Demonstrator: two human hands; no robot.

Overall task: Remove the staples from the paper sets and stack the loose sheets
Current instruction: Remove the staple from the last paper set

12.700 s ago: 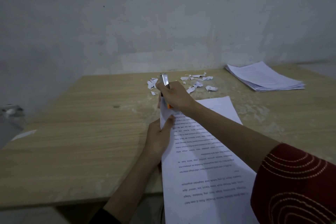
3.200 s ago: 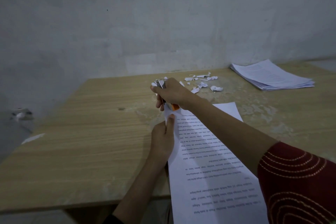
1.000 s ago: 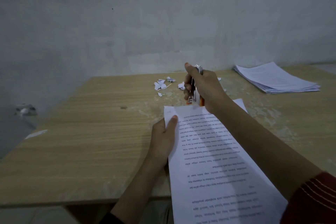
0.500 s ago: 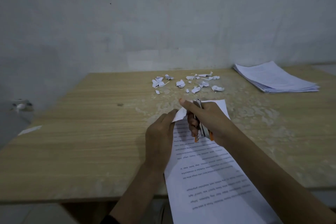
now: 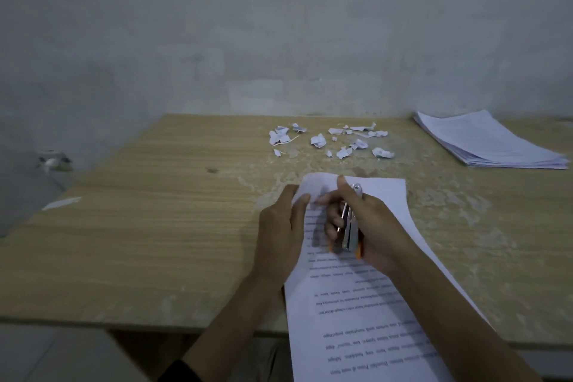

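Two hands work over one paper set (image 5: 372, 304), which lies lengthwise on the wooden table (image 5: 155, 226) with its near end hanging over the table's front edge and its printed text upside down to the camera. The left hand (image 5: 279, 239) rests at the set's left edge, thumb and fingers pinching the far-left corner of the top sheet, which is lifted and curled. The right hand (image 5: 369, 226) lies on the page just beside it, fingers curled round one small metal tool with orange trim (image 5: 350, 226), the forefinger stretched out to touch that same raised corner. One stack of loose sheets (image 5: 490, 146) sits at the far right of the table, well apart from the hands. More than a dozen torn paper scraps (image 5: 319, 139) are scattered near the back edge, beyond the set. One paper slip (image 5: 62, 203) lies at the table's left edge.
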